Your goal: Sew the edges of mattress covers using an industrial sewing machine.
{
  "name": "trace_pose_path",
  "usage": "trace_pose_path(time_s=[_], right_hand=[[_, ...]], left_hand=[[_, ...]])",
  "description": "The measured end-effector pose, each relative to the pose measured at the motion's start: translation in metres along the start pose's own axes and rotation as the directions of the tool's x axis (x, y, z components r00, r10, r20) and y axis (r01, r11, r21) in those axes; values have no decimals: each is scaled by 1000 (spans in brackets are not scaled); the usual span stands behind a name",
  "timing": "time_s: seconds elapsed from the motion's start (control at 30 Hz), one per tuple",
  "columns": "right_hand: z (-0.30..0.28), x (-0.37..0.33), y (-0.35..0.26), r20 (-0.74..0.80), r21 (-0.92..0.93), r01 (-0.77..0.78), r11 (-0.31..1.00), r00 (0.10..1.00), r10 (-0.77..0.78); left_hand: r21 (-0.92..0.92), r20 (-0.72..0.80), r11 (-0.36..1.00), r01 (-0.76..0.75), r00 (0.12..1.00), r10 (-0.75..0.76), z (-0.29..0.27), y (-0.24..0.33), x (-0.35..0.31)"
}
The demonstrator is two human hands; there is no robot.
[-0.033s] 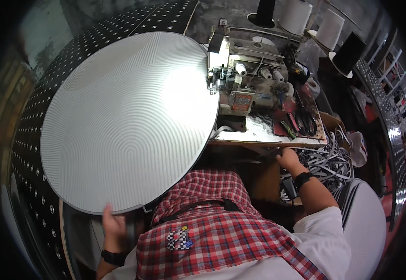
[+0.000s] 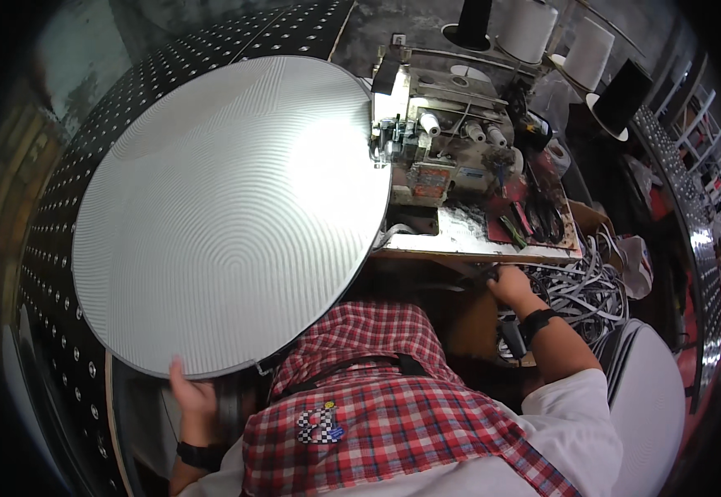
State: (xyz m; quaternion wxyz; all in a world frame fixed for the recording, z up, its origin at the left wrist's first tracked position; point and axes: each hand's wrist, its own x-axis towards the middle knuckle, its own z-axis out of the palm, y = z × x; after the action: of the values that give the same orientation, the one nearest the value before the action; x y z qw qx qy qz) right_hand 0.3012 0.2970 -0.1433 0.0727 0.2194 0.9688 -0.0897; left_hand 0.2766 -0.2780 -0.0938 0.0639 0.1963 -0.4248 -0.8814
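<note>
A large round grey mat with ridged arc patterns and a dark bound edge lies to the left, its right rim at the needle area of an overlock sewing machine. My left hand is at the mat's near rim, thumb over the top, the other fingers mostly hidden below it. A short loose end of edging sticks out at the near rim. My right hand is closed just below the front edge of the machine table, on something dark that I cannot make out.
Tangled grey edging strips fill a box beside my right arm. Several round mats stack at the lower right. Scissors lie on the machine table. Thread cones stand behind. A black perforated table runs under the mat.
My left hand has slid slightly left along the mat's near rim. My right hand stays at the table's front edge, and the mat looks nearly unmoved.
</note>
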Motion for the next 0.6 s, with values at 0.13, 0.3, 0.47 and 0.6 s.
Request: trace_pose_path(time_s=[0.13,0.3,0.47,0.6], right_hand=[[-14,-21,-45,-65,-101,440,892,892,-447],[-33,-22,-122,-430,106,770,629,606,-670],[-42,-10,-167,-479,108,819,563,539,-693],[-32,3,-172,-366,51,857,513,494,-788]], left_hand=[[82,-121,988,-135,982,144,17,19,7],[111,-30,993,-45,998,48,15,1,6],[193,124,981,12,992,-36,21,-17,5],[260,144,965,-13,989,-26,37,-36,-2]])
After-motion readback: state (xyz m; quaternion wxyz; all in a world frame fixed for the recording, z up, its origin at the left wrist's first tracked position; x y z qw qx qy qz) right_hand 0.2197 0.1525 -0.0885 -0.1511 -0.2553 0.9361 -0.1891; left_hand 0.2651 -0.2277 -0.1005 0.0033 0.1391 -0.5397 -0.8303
